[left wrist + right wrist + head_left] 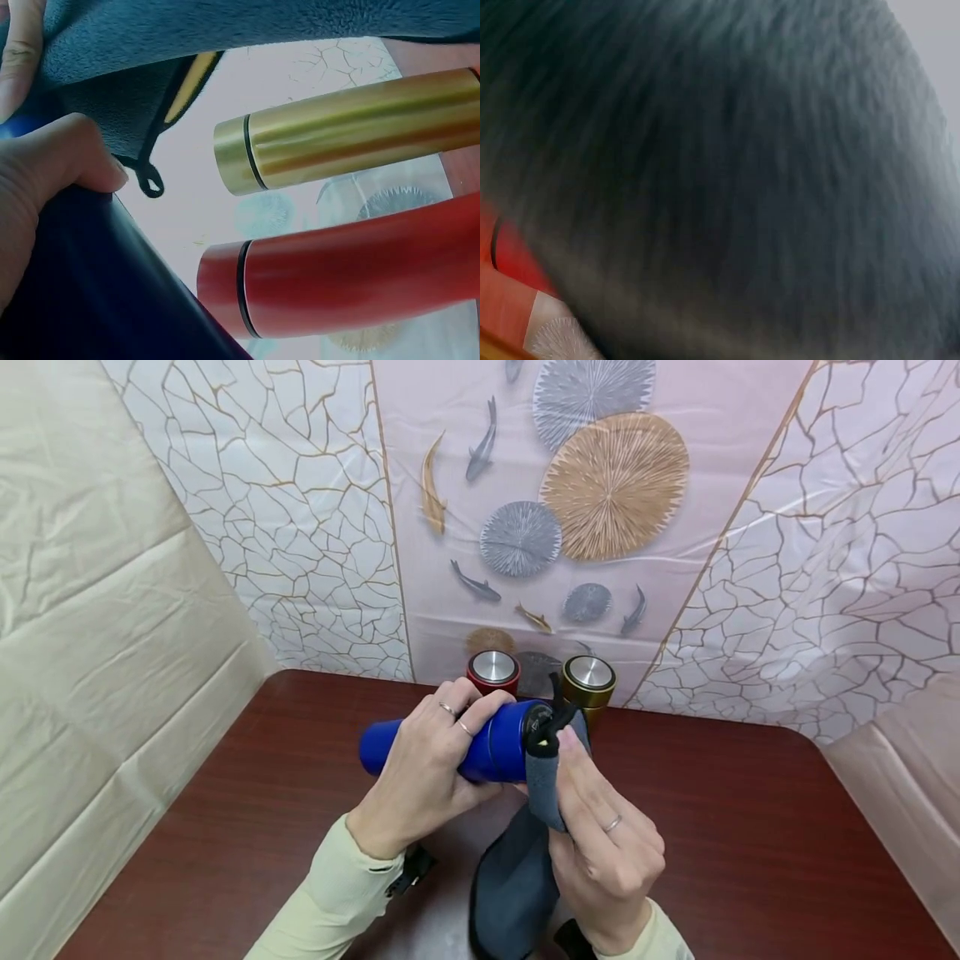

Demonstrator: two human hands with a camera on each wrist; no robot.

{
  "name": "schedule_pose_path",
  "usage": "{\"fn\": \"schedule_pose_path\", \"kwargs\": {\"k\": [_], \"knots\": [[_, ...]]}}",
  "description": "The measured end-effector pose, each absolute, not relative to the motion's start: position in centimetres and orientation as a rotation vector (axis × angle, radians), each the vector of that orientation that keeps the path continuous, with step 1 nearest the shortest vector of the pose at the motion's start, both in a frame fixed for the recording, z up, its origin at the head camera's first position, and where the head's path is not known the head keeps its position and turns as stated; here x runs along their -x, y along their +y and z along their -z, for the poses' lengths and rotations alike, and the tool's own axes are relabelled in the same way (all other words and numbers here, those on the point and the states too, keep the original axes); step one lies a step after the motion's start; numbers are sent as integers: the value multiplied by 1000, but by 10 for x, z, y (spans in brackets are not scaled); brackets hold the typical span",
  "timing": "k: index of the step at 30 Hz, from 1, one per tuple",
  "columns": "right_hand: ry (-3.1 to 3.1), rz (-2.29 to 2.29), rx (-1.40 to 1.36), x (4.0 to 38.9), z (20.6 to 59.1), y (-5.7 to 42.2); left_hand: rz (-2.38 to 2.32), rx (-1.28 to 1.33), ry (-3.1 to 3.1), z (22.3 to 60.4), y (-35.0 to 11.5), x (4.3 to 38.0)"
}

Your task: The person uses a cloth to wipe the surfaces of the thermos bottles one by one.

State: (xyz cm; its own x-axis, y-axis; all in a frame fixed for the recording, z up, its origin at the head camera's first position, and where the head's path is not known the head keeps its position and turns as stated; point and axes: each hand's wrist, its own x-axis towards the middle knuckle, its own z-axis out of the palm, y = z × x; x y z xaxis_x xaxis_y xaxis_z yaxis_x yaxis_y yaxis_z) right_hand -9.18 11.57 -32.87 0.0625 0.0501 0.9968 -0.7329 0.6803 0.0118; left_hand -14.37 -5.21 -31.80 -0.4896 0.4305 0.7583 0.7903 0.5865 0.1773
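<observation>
Tabletop [757, 827]: red-brown, rounded far corners visible at left and right. Its surface runs out on both sides of the person's hands to slanting side edges; the near edge is out of sight. A patterned backdrop [315, 527] rises just behind the far edge, and a pale side drape [112, 627] borders the left.

Forward room is limited: a red bottle [493, 668] and a gold bottle [590, 672] stand upright near the far edge, with a gap between them. From the head view, the left hand's fingers overlap the lower part of the red one.

Blue bottle [506, 747]: lies on its side in the left hand [431, 756], slightly tilted, one end projecting beyond the palm to the left, the other toward the right hand. Left hand grasps it, fingers over the top.

Right hand [611, 843]: curled, pinching grey cloth [513, 885] with black edging, just beside the bottle's right end. A black cord [551, 727] crosses that end; whether it is fastened there, I cannot tell. The cloth hangs below the bottle, between the forearms; contact with the tabletop unclear. In the right wrist view the cloth fills most of the picture, blurred.
</observation>
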Motion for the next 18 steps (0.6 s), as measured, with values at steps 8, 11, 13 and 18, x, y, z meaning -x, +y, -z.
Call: {"fn": "schedule_pose_path", "kwargs": {"k": [8, 11, 13, 18], "knots": [[-1359, -622, -905, 98, 323, 125, 733, 1004, -2168, 318, -51, 142], [-1510, -589, -969, 97, 321, 133, 713, 1013, -2179, 317, -52, 142], [-1634, -590, -1016, 95, 321, 139, 688, 1016, -2189, 317, -53, 142], [-1913, -662, -1086, 91, 319, 148, 631, 1024, -2203, 317, -54, 142]]}}
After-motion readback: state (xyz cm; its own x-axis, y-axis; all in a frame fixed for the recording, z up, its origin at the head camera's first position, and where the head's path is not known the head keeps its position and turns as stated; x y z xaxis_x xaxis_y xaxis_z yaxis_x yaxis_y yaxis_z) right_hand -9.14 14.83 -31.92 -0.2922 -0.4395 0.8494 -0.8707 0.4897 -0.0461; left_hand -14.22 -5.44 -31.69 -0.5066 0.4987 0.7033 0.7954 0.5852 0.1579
